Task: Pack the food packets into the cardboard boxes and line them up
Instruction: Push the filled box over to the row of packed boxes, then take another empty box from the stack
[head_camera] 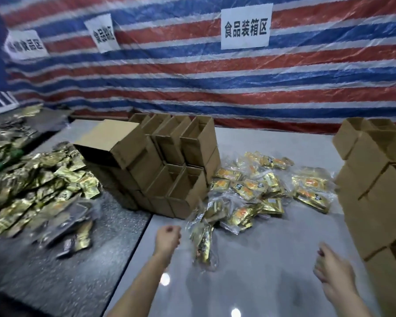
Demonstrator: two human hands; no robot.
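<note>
Head view: my left hand point(168, 236), fingers curled, just beside clear plastic bag of gold foil food packets point(202, 239) on grey tabletop point(261, 266); cannot tell whether it pinches film. My right hand point(329, 268) well apart, blurred, grip unclear. Heap of gold-and-orange bagged packets point(249, 186) behind. Stack of open brown cardboard boxes point(183, 156) beyond left hand. Best, I judge: take bag by its body, both hands, slide flat into nearest open box, keep box fronts flush.
</note>
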